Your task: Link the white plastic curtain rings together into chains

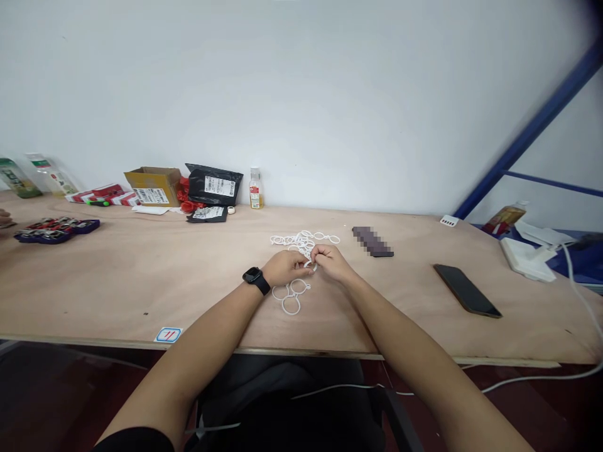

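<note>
Both of my hands meet over the middle of the table, fingers closed on a white plastic ring. My left hand, with a black watch at its wrist, pinches it from the left. From the right, my right hand grips it with bent fingers. Just beyond the fingers lies a loose heap of linked white rings, partly hidden by my hands. Closer to me, several joined white rings lie flat on the table, below my left hand. How the held ring connects to the others cannot be seen.
A phone and a blurred dark object lie to the right. Along the wall stand an opened cardboard box, a black parcel bag and a small bottle. A dark blue tray sits left, near another person's hand.
</note>
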`<state>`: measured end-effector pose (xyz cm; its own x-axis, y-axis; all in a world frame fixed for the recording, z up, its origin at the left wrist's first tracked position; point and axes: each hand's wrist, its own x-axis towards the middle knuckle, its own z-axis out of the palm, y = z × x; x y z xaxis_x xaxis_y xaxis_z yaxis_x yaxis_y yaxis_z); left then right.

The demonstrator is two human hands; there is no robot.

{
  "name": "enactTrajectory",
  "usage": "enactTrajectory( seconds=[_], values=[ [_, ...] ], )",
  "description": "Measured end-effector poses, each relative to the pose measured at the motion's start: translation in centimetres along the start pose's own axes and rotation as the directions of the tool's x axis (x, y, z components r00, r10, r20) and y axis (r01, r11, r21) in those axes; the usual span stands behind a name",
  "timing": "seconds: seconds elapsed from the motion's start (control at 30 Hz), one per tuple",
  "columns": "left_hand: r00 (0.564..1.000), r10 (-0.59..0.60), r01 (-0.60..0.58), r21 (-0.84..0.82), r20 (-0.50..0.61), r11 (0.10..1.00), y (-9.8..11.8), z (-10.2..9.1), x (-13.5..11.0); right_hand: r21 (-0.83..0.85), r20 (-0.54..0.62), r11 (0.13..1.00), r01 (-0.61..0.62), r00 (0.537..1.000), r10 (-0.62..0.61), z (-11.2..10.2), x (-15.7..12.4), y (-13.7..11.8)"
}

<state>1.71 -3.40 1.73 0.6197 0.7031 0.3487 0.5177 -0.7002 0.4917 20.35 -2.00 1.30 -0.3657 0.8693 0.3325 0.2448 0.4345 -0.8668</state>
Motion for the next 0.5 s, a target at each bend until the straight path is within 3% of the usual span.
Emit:
enactTrajectory(
  seconds=[0.1,0.2,0.27,0.37,0.5],
  values=[
    [1.000,-0.014,0.014,-0.021,-0.017,1.000,0.0,-0.3,-0.1,-0.048,-0.032,0.998,0.031,0.999,-0.032,-0.2,0.0,0.1],
    [0.987,-0.093,0.092,-0.011,-0.130,0.996,-0.3,-0.9,-0.2,-0.066,-0.033,0.998,-0.005,0.999,0.003,-0.7,-0.1,0.4],
    [0.963,-0.156,0.165,0.023,-0.220,0.986,-0.8,-1.2,-0.2,-0.070,0.025,0.995,-0.065,0.997,0.067,-0.9,-0.3,0.4],
    [0.934,-0.235,0.264,0.076,-0.268,0.962,-2.0,-1.3,-0.2,-0.126,0.137,0.985,-0.117,0.982,0.134,-1.0,-0.6,0.3],
    [0.922,-0.312,0.359,0.203,-0.227,0.911,-3.2,-0.6,-0.4,-0.322,0.266,0.947,-0.022,0.957,0.113,-0.6,-0.8,-0.1]
  ],
)
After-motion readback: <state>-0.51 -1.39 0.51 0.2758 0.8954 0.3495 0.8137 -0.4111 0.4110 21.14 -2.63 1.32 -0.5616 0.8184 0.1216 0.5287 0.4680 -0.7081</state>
